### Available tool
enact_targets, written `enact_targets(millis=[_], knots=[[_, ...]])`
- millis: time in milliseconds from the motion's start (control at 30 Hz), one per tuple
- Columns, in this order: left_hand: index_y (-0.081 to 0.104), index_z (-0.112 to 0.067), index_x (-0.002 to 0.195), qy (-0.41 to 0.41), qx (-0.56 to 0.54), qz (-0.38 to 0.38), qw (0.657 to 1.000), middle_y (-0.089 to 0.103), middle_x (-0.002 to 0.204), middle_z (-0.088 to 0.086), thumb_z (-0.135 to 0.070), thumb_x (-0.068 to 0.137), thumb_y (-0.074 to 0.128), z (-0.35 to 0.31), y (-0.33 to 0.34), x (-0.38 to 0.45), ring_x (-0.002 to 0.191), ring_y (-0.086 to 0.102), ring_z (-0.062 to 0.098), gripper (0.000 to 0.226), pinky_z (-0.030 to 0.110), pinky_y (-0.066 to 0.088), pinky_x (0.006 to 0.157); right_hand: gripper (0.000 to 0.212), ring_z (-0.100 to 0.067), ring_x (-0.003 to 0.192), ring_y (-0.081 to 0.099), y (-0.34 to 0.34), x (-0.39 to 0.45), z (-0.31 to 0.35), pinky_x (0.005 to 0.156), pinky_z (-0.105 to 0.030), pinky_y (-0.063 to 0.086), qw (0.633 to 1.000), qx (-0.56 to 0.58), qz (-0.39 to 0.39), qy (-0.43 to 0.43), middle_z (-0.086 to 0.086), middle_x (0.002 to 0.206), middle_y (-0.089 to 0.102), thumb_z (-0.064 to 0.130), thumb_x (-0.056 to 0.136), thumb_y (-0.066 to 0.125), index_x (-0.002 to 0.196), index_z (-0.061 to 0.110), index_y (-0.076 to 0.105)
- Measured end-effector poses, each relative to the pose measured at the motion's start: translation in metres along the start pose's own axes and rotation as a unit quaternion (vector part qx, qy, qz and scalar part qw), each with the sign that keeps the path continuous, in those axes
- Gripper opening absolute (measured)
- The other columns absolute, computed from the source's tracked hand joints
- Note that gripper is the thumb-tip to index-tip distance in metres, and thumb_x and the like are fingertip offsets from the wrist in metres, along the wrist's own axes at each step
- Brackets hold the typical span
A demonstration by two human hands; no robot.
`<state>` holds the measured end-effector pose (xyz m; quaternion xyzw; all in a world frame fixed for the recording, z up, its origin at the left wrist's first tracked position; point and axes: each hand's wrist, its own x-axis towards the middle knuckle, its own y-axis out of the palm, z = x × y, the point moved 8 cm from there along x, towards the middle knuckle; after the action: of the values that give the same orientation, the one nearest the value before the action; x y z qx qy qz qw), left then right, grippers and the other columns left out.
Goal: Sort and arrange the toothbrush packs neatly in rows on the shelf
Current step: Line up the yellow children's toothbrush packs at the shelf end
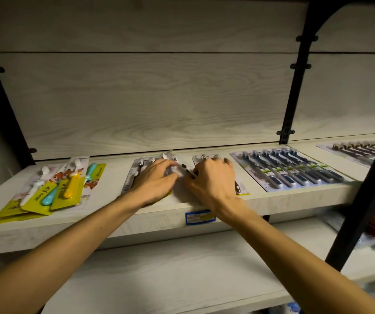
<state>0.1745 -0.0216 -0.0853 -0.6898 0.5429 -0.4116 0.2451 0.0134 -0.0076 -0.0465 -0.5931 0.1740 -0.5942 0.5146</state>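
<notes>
shelf (pixel 105 225): pale wood, holds all packs
kids' packs (pixel 46 189): far left, yellow cards overlapping, count unclear
left hand (pixel 157 180): fingers curled, resting on grey pack (pixel 136 171), mid shelf
right hand (pixel 211 177): close beside left, curled on white-card pack (pixel 204 158)
blue multi-pack (pixel 293 169): right, approx 6 brushes
dark pack (pixel 356 150): far right, blurred

Both arms stretched fwd, left hand (pixel 157 177) & right hand (pixel 211 180) palm-down, fingers curled, nearly touching.

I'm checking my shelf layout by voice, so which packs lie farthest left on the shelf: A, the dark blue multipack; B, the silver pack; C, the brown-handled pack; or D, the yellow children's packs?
D: the yellow children's packs lie fanned at the shelf's left end.
</notes>
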Motion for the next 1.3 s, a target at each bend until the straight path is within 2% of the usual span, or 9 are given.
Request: enact_targets(millis=[133, 267, 467, 567, 633, 700, 800, 967, 1300], knots=[[0.054, -0.030, 0.138, -0.015, -0.005, -0.011, 1.000, 0.051, 0.139, -0.004, -0.031, 0.094, 0.051, -0.012, 0.004, 0.002, 0.113, 0.051, 0.013, 0.044, 0.032, 0.044, 0.088, 0.028, -0.028, 0.097, 0.058, -0.016, 0.001, -0.005, 0.096, -0.042, 0.034, 0.997, -0.053, -0.061, -0.011, -0.007, 0.086, 0.071, 0.037, 0.086, 0.058, 0.082, 0.013, 0.073], [0.053, -0.029, 0.141, -0.012, 0.031, 0.018, 0.999, 0.045, 0.149, -0.004, -0.029, 0.094, 0.052, -0.036, 0.023, 0.006, 0.133, 0.045, 0.019, 0.047, 0.037, 0.040, 0.105, 0.027, -0.030, 0.090, 0.061, -0.009, -0.001, -0.020, 0.084, -0.038, 0.037, 0.998, -0.063, -0.013, 0.017, -0.008, 0.088, 0.071, 0.038, 0.089, 0.058, 0.083, 0.015, 0.070], [0.048, -0.028, 0.145, 0.005, 0.082, 0.049, 0.995, 0.044, 0.152, -0.003, -0.036, 0.102, 0.040, -0.045, 0.034, 0.010, 0.139, 0.040, 0.020, 0.044, 0.047, 0.034, 0.113, 0.037, -0.024, 0.061, 0.062, -0.013, -0.006, -0.042, 0.061, -0.040, 0.054, 0.983, 0.181, -0.004, 0.016, -0.004, 0.065, 0.067, 0.033, 0.094, 0.050, 0.067, 0.015, 0.067], [0.034, -0.032, 0.154, 0.009, 0.107, 0.062, 0.992, 0.031, 0.162, -0.004, -0.052, 0.103, 0.033, -0.043, 0.037, 0.011, 0.147, 0.029, 0.022, 0.055, 0.048, 0.027, 0.118, 0.025, -0.019, 0.086, 0.071, -0.016, 0.000, -0.058, 0.076, -0.037, 0.058, 0.979, 0.204, 0.016, 0.002, -0.006, 0.098, 0.077, 0.022, 0.094, 0.053, 0.098, 0.017, 0.078], [0.026, -0.035, 0.157, 0.005, 0.115, 0.072, 0.991, 0.025, 0.165, -0.004, -0.066, 0.100, 0.026, -0.043, 0.039, 0.012, 0.150, 0.024, 0.024, 0.065, 0.049, 0.024, 0.120, 0.033, -0.019, 0.106, 0.069, -0.011, 0.005, -0.068, 0.091, -0.039, 0.056, 0.983, 0.178, 0.055, -0.006, -0.004, 0.123, 0.071, 0.021, 0.098, 0.052, 0.125, 0.017, 0.069], [0.020, -0.038, 0.157, 0.005, 0.116, 0.086, 0.990, 0.021, 0.166, -0.005, -0.077, 0.093, 0.023, -0.044, 0.041, 0.011, 0.151, 0.022, 0.026, 0.075, 0.052, 0.023, 0.120, 0.037, -0.023, 0.110, 0.066, 0.001, 0.007, -0.075, 0.096, -0.042, 0.053, 0.978, 0.161, 0.134, -0.011, -0.008, 0.131, 0.066, 0.023, 0.101, 0.051, 0.136, 0.017, 0.061], [0.023, -0.040, 0.156, 0.020, 0.130, 0.094, 0.987, 0.027, 0.164, -0.003, -0.076, 0.093, 0.031, -0.047, 0.038, 0.012, 0.148, 0.029, 0.027, 0.073, 0.054, 0.032, 0.115, 0.035, -0.023, 0.111, 0.064, 0.014, 0.008, -0.075, 0.098, -0.045, 0.052, 0.966, 0.121, 0.222, -0.045, -0.008, 0.131, 0.064, 0.025, 0.104, 0.048, 0.136, 0.019, 0.058], [0.039, -0.036, 0.150, 0.031, 0.130, 0.093, 0.987, 0.040, 0.156, -0.005, -0.059, 0.095, 0.043, -0.042, 0.027, 0.011, 0.139, 0.041, 0.021, 0.059, 0.040, 0.040, 0.099, 0.035, -0.020, 0.110, 0.063, 0.015, 0.010, -0.082, 0.096, -0.044, 0.052, 0.970, 0.110, 0.208, -0.067, -0.002, 0.132, 0.063, 0.033, 0.104, 0.047, 0.136, 0.023, 0.059], [0.022, -0.026, 0.157, 0.016, 0.161, 0.096, 0.982, 0.025, 0.164, 0.001, -0.060, 0.101, 0.027, -0.058, 0.053, 0.002, 0.150, 0.023, 0.025, 0.066, 0.051, 0.022, 0.120, 0.046, -0.026, 0.131, 0.051, 0.023, 0.011, -0.083, 0.106, -0.041, 0.043, 0.977, 0.055, 0.191, -0.078, -0.004, 0.153, 0.044, 0.033, 0.105, 0.041, 0.150, 0.024, 0.041]])
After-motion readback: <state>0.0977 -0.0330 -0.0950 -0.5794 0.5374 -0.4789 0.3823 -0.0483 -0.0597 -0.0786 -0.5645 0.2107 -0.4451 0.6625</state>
